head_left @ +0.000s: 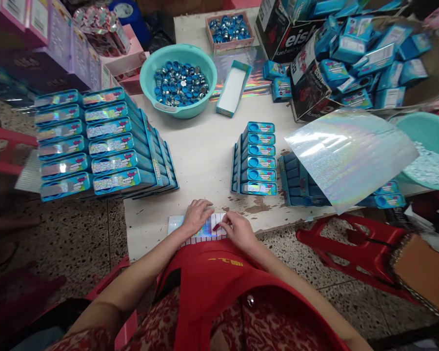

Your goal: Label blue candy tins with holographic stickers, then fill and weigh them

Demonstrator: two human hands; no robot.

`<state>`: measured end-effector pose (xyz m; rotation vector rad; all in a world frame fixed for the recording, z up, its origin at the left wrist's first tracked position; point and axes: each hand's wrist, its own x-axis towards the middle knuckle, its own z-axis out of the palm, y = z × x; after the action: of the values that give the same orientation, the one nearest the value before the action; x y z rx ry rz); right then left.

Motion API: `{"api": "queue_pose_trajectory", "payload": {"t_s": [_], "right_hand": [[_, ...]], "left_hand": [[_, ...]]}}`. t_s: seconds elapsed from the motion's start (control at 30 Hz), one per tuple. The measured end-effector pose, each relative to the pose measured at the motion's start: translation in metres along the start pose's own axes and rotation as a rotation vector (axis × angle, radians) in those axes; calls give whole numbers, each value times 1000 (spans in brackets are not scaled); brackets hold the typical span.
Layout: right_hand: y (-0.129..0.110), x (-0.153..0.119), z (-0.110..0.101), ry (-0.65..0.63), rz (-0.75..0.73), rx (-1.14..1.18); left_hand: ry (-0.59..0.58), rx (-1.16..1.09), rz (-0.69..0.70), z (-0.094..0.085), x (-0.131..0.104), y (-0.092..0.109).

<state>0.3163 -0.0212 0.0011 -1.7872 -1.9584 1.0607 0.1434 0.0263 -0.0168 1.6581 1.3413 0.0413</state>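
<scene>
Right hand (pixel 239 230) nearly pinches over the holographic sticker sheet (pixel 175 223); whether it's caught a strip, I can't tell. Left hand (pixel 198 217) lies loosely open on top, seemingly steadying it. Beyond the sheet, blue Caramelo packs (pixel 261 162) stand stacked, probably for easy reach.

Red stool (pixel 382 239) on speckled floor (pixel 82 243), purple boxes (pixel 51 66) at upper left, turquoise bowl (pixel 185 111) of small caps (pixel 181 84)

The white desk (pixel 205 146), paint chipped along its near edge, stands on a speckled tile floor (pixel 285 251). A red plastic stool (pixel 373 253) stands off the desk's right front; left of it is red plastic furniture (pixel 7 141).
</scene>
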Motion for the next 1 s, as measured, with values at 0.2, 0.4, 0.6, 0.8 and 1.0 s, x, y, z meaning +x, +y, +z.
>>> {"api": "queue_pose_trajectory", "payload": {"t_s": [0.2,0.4,0.6,0.8,1.0], "right_hand": [[-28,-17,-58,254,88,253],[-28,10,-95,698,90,143],[4,56,-116,781,215,153],[15,62,-110,865,352,370],[15,65,-107,852,318,363]], "left_hand": [[-304,-430,111,-26,-20,52],[-81,-259,306,-72,21,110],[-49,-217,420,-75,81,125],[74,-221,206,-41,93,107],[228,-80,298,11,61,100]]}}
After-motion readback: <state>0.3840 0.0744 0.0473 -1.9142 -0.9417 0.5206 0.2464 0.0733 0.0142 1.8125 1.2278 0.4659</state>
